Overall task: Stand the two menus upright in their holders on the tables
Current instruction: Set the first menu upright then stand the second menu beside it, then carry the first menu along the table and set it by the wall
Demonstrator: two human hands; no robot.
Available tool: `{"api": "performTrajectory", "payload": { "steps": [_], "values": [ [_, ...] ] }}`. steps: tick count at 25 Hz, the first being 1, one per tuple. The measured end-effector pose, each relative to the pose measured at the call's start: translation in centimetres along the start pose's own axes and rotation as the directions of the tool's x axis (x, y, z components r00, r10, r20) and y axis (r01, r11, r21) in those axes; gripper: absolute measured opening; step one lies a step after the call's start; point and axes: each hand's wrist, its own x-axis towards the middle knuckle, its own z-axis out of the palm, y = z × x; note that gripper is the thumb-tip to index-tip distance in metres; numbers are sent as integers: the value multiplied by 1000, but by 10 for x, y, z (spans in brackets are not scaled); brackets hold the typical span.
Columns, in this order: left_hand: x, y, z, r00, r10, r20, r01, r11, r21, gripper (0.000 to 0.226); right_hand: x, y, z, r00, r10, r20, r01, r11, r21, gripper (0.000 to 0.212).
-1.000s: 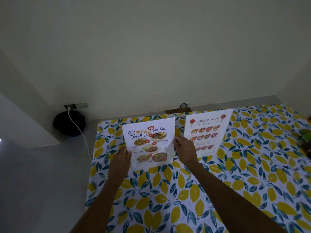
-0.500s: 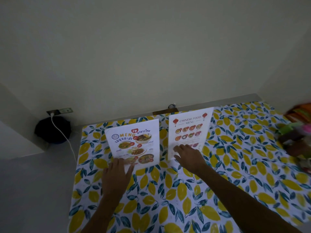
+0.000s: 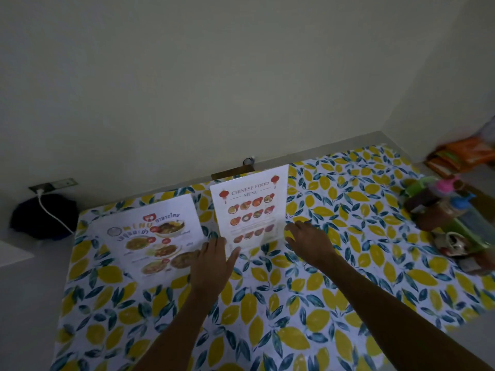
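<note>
Two white menus stand on a table under a lemon-print cloth. The Thai menu, printed with food photos, is at the left and leans back; its holder is hard to make out. The Chinese food menu stands upright to its right in a clear holder. My left hand is spread open at this menu's lower left corner, fingertips at its base. My right hand is open at the lower right corner, fingers toward the holder's edge. Neither hand holds anything.
A green caddy with sauce bottles sits at the table's right side. Orange packets lie beyond it. A black bag and a white cable from a wall socket are left of the table. The wall is close behind.
My left hand let go of the Thai menu and moved right. Both hands now flank the base of the Chinese menu. The view has swung right, bringing the caddy into sight.
</note>
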Motion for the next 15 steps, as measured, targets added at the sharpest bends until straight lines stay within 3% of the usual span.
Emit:
{"api": "performTrajectory", "payload": {
  "steps": [5, 9, 11, 15],
  "values": [
    [34, 18, 9, 967, -251, 36, 253, 961, -111, 74, 35, 39, 3, 1000, -2, 18, 1, 996, 85, 38],
    [49, 36, 10, 887, -461, 18, 453, 864, -221, 55, 65, 49, 10, 999, -51, -1, 49, 975, 217, 33],
    [50, 41, 7, 867, -497, 12, 487, 843, -229, 58, 71, 47, 12, 995, -94, -17, 95, 959, 265, 26],
    [55, 46, 0, 868, -497, -4, 495, 865, -85, 56, 80, 52, 9, 987, -159, -35, 162, 941, 296, 22]
  ]
}}
